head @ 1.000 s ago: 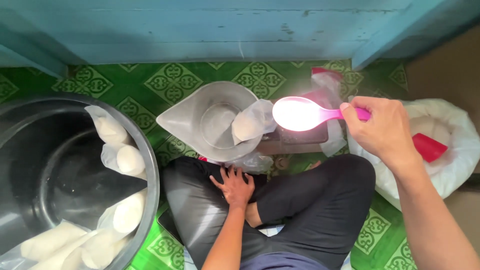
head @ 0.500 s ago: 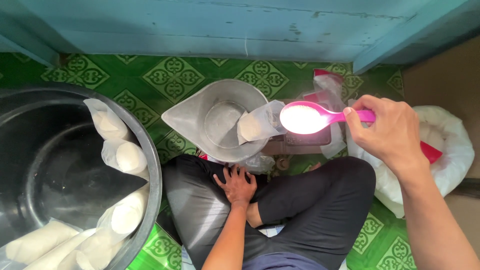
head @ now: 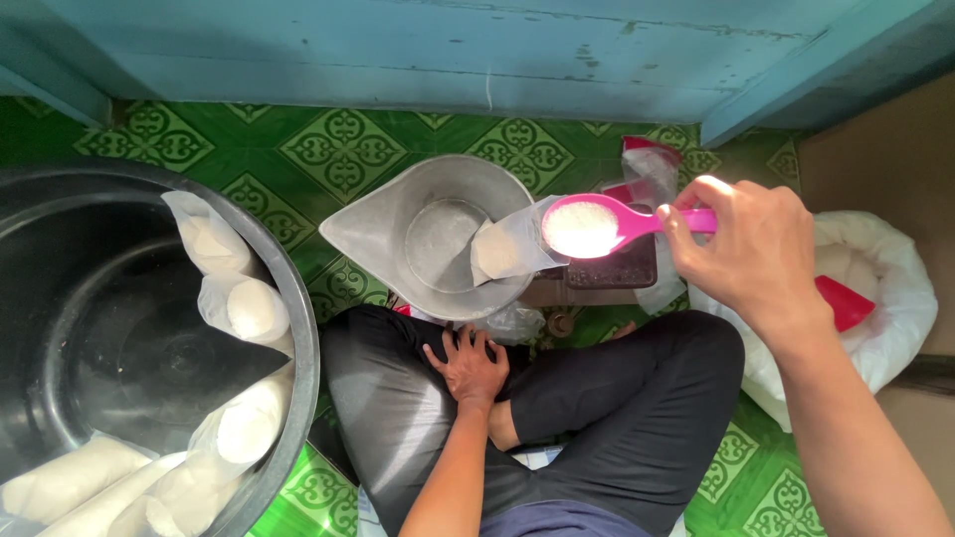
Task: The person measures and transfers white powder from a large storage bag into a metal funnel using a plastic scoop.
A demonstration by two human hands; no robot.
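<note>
Black basin (head: 149, 328) left, white sack (head: 885, 298) right.

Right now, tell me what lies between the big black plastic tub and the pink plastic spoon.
In the head view, the grey metal scale pan sits between the black tub and the pink spoon, with a clear plastic bag of white grains lying in it.

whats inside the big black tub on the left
Several clear bags of white grains lean along the black tub wall. Its bare bottom shows; the part beyond the frame edge is unseen.
</note>
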